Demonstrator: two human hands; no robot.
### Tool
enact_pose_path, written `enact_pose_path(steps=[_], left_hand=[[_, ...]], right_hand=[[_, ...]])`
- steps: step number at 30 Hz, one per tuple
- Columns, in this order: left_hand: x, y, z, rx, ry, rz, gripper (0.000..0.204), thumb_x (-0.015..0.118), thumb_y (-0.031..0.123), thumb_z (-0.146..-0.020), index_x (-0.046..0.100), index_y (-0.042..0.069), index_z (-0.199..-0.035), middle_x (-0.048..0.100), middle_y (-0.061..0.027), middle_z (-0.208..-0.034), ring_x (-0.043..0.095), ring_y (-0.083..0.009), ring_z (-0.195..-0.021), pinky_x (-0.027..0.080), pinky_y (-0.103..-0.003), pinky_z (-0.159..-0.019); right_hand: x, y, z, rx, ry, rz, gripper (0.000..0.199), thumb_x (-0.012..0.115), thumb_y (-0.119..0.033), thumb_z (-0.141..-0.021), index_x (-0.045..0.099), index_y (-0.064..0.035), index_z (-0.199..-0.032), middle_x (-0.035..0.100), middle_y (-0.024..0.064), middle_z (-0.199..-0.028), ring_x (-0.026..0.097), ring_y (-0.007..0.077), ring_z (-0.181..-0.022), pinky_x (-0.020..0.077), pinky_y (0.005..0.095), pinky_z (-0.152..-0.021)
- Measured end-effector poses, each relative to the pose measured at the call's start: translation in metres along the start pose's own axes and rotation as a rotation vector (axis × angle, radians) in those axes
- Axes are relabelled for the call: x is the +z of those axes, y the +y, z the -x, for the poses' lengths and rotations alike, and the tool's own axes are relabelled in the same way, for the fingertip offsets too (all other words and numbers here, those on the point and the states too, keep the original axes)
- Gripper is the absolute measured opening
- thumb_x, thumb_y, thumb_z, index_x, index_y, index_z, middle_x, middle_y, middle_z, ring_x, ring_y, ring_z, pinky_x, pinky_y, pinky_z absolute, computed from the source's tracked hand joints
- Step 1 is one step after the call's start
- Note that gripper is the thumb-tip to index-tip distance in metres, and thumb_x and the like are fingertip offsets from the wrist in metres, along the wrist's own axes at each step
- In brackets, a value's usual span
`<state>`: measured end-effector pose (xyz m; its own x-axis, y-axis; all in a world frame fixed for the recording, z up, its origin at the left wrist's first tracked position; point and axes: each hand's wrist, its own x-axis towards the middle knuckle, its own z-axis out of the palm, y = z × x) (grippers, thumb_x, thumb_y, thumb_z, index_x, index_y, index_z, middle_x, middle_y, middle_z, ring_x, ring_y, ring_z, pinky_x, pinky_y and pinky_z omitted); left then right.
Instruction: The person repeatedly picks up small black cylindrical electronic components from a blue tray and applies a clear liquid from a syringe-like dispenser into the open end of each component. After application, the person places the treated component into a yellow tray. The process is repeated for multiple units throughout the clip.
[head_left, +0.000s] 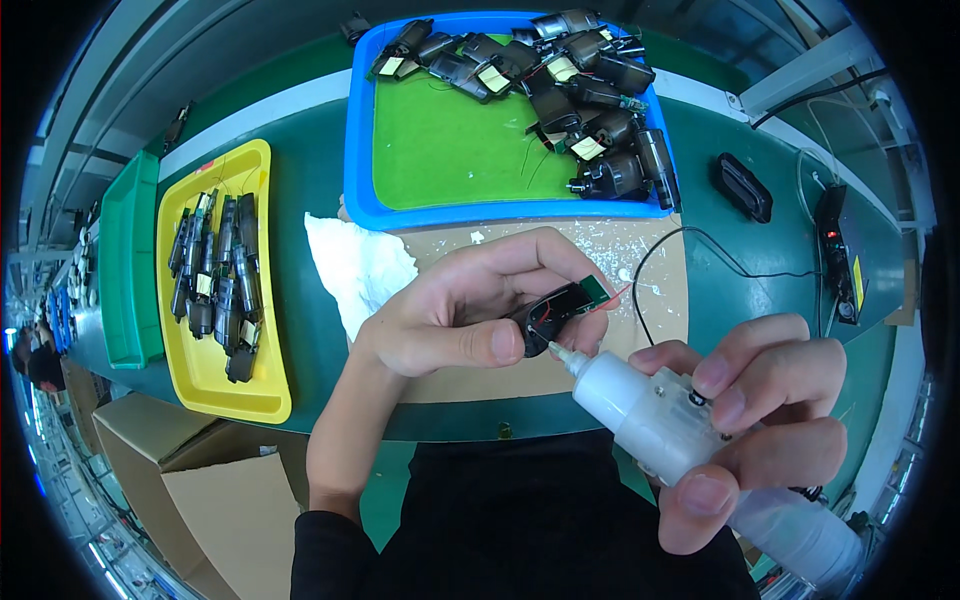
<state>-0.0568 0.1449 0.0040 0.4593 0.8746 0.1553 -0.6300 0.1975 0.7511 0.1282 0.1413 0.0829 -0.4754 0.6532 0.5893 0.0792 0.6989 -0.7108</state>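
my left hand (pixel 450 315) pinches the small black motor part (pixel 548 315) above the table (pixel 310 190); it seems light, its wires fragile. my right hand (pixel 760 420) grips the white squeeze bottle (pixel 650 410), nozzle touching it.

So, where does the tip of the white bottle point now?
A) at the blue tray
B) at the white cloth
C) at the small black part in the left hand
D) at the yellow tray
C: the white bottle in the right hand has its nozzle at the small black part pinched by the left hand.
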Motion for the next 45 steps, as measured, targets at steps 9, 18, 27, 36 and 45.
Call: enact_pose_path(steps=[9,18,27,36,45], left_hand=[[0.001,0.003,0.006,-0.003,0.003,0.023,0.06,0.067,0.035,-0.073,0.045,-0.01,-0.105,0.054,-0.0181,-0.084,0.053,-0.021,-0.073,0.04,-0.03,-0.063],[0.002,0.003,0.006,-0.005,0.009,0.033,0.058,0.069,0.033,-0.072,0.046,-0.01,-0.104,0.055,-0.0186,-0.086,0.054,-0.0216,-0.074,0.04,-0.031,-0.065],[0.0,0.002,0.006,0.005,-0.048,0.031,0.057,0.068,0.032,-0.073,0.046,-0.01,-0.105,0.055,-0.0193,-0.087,0.054,-0.0218,-0.074,0.041,-0.031,-0.065],[0.0,0.001,0.004,0.018,-0.034,0.005,0.056,0.068,0.032,-0.073,0.046,-0.01,-0.104,0.055,-0.0197,-0.087,0.053,-0.0218,-0.074,0.041,-0.032,-0.065],[-0.001,0.015,0.012,-0.007,-0.013,-0.026,0.057,0.066,0.032,-0.077,0.045,-0.008,-0.112,0.055,-0.016,-0.1,0.053,-0.0207,-0.087,0.041,-0.03,-0.077]], right_hand=[[0.008,0.003,0.005,-0.034,0.073,-0.076,0.026,0.061,-0.023,-0.08,0.039,-0.0098,-0.083,0.037,0.0084,-0.092,0.042,0.0166,-0.081,0.0591,0.0346,-0.063],[0.005,0.001,0.009,-0.024,0.099,-0.053,0.026,0.061,-0.024,-0.081,0.039,-0.0099,-0.082,0.037,0.0083,-0.092,0.041,0.0165,-0.081,0.0592,0.0345,-0.063],[0.005,0.0,0.01,-0.038,0.11,-0.06,0.026,0.061,-0.025,-0.081,0.039,-0.0099,-0.082,0.037,0.0082,-0.091,0.041,0.0165,-0.08,0.0592,0.0333,-0.061],[0.011,0.001,0.008,-0.035,0.181,-0.074,0.026,0.059,-0.026,-0.082,0.039,-0.0101,-0.081,0.036,0.0081,-0.09,0.04,0.0163,-0.079,0.059,0.0325,-0.06],[0.031,-0.003,0.008,-0.066,0.442,-0.177,0.027,0.054,-0.028,-0.083,0.036,-0.0086,-0.077,0.034,0.0075,-0.087,0.037,0.0186,-0.079,0.0557,0.0341,-0.06]])
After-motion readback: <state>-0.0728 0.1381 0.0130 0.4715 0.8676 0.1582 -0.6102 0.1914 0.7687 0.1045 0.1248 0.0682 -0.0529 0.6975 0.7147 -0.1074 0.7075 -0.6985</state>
